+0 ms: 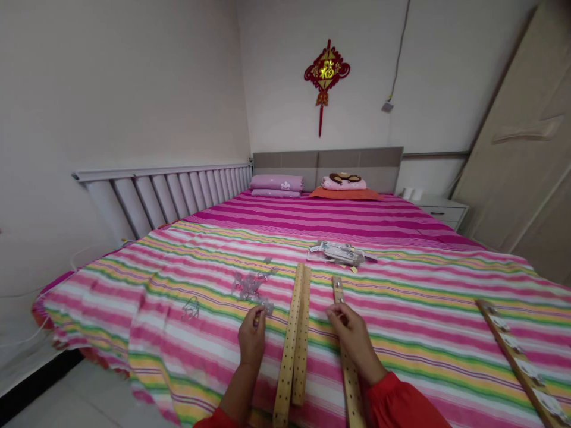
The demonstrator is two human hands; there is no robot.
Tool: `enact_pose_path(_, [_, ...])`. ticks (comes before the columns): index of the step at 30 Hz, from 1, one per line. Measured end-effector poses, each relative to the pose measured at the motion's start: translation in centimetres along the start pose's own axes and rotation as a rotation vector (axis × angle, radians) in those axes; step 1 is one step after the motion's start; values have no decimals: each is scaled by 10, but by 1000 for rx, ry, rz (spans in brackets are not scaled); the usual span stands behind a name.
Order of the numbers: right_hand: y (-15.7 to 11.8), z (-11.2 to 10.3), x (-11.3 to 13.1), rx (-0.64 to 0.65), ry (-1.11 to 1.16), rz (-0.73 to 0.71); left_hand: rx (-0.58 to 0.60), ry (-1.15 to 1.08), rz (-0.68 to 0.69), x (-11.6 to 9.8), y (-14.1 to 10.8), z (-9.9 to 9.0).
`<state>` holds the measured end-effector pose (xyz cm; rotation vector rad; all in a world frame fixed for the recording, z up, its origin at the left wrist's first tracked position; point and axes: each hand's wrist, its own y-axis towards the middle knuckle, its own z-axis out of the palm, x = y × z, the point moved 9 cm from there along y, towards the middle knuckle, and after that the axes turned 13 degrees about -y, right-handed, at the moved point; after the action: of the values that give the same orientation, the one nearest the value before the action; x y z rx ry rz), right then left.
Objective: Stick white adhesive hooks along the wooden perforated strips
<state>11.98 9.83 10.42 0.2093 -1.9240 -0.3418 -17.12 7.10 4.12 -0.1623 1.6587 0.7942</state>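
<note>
My left hand is closed in a pinch above the striped bedspread; whatever sits between its fingertips is too small to name. Just past those fingers lies a small clear plastic bag, with a heap of clear plastic bags behind it. My right hand hovers over or touches a narrow wooden strip with holes, fingers pinched together, their contents hidden. Small shiny metal pieces sit at the far end of that strip. Between my hands, two more perforated wooden strips lie side by side.
A wooden strip bearing several shiny round pieces lies at the right. Farther back is a pile of packaged parts. Thin wire-like loops lie at the left. Pillows rest by the headboard; a white radiator lines the left wall.
</note>
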Motion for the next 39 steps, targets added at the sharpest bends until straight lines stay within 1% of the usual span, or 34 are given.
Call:
enact_pose_path(2, [2,37,21,179,-15,-46,8,56,37,-4,-1,1])
enact_pose_path(3, [1,55,26,250,-16,-52,7,82,62,-7,-1,1])
enact_pose_path(4, [0,70,29,288,-17,-50,3,104,90,-10,-2,1])
enact_pose_path(6, [-2,94,29,294,-39,-37,2,141,152,-17,-4,2])
enact_pose_path(8, [-3,108,23,232,-83,3,17,166,207,-21,-5,4])
enact_pose_path(11, [-1,117,12,140,-159,70,49,183,271,-25,-8,7])
enact_pose_path(14, [1,121,9,117,-187,85,69,182,320,-28,-10,8])
enact_pose_path(19, [-1,119,15,100,-192,65,139,176,382,-34,-13,15])
enact_pose_path(23, [-6,111,18,67,-196,70,189,161,423,-40,-20,17])
enact_pose_path(25, [-8,105,19,58,-191,73,214,146,419,-45,-25,17])
enact_pose_path(28, [-13,94,21,70,-177,63,240,105,371,-56,-35,14])
enact_pose_path(32, [-25,74,26,99,-167,34,207,17,302,-77,-47,5])
enact_pose_path(35, [-36,59,33,138,-170,-3,200,-62,196,-89,-51,2])
enact_pose_path(37, [-43,49,42,168,-187,-55,241,-98,109,-95,-53,6])
enact_pose_path(39, [-51,39,53,199,-210,-112,332,-116,47,-101,-56,15])
